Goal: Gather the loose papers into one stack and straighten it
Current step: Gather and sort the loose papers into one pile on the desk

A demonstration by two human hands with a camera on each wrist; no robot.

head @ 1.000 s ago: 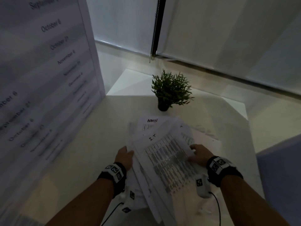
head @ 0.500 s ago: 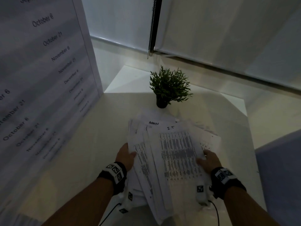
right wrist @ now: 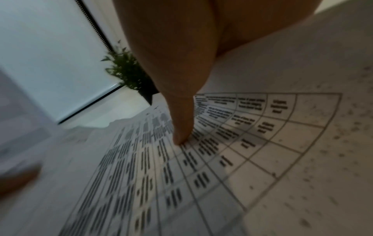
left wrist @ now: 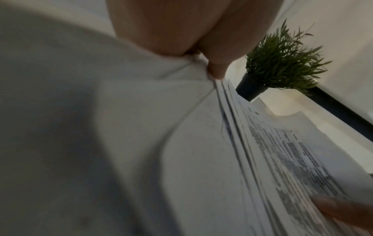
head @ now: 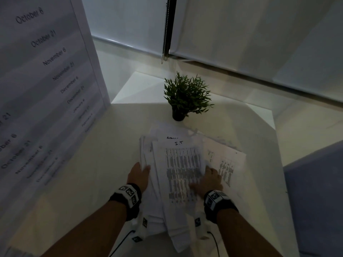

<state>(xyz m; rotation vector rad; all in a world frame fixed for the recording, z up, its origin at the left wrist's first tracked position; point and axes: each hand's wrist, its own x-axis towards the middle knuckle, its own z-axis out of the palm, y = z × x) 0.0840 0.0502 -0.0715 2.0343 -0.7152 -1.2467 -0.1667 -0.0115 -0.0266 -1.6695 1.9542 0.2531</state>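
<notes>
A loose pile of printed papers (head: 178,164) lies on the white table (head: 104,149), the top sheet marked "I.T" over a dense table. My left hand (head: 139,174) grips the pile's left edge (left wrist: 228,115), thumb on top and fingers hidden beneath. My right hand (head: 207,179) lies on the right side with its fingers straight; one fingertip (right wrist: 181,140) presses where the top sheets end on a gridded sheet (right wrist: 262,135). That gridded sheet (head: 226,164) sticks out to the right of the pile. Near edges of lower sheets fan out toward me.
A small potted plant (head: 186,97) stands just beyond the pile. A tall printed board with dates (head: 46,80) leans at the left. Closed window blinds (head: 241,34) run along the back. A blue-grey surface (head: 315,191) lies past the table's right edge.
The top sheets have turned from slanted to nearly straight and slid left. My right hand has moved inward with them, while my left hand stayed at the left edge.
</notes>
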